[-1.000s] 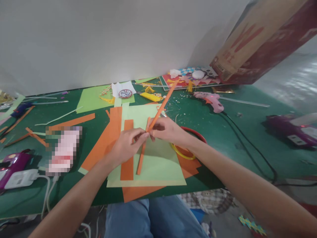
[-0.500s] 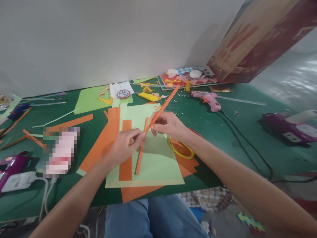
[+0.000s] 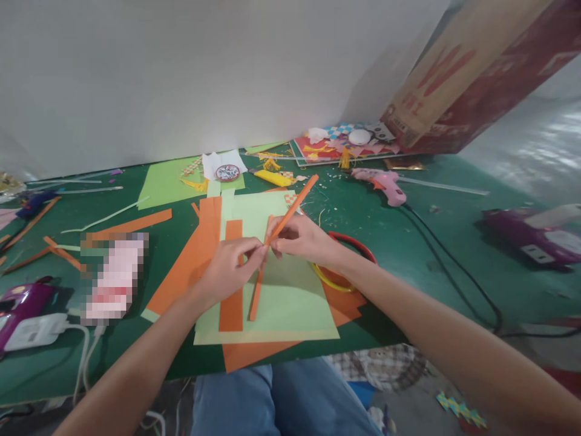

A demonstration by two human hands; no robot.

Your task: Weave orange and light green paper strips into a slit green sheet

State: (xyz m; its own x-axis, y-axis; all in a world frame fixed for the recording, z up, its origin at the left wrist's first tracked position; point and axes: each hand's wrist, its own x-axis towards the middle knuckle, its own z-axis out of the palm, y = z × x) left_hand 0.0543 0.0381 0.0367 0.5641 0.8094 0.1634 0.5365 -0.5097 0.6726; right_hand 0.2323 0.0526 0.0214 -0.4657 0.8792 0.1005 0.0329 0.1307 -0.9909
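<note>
Both of my hands meet over a pale green paper sheet (image 3: 295, 303). My left hand (image 3: 236, 263) pinches the lower end of a narrow orange paper strip (image 3: 299, 198). Close beside it, my right hand (image 3: 299, 239) is closed on the same strip, which slants up to the right past the fingers. Another thin orange strip (image 3: 255, 300) lies on the sheet below the fingertips, its upper part partly hidden. A wider orange strip (image 3: 231, 309) rests under my left hand. Rolls of red tape (image 3: 363, 247) and yellow tape (image 3: 333, 283) lie partly behind my right wrist.
A pink glue gun (image 3: 385, 184) with a black cable lies at the right. Towards the back are a yellow cutter (image 3: 275, 177) and a round patterned disc (image 3: 227, 173). A blurred-out phone (image 3: 115, 275) and white charger (image 3: 36, 333) sit left. A large box (image 3: 458, 91) stands back right.
My right hand has slid down and left along the orange strip, closer to my left fingertips. The strip's upper end has dropped lower. My left hand has barely moved.
</note>
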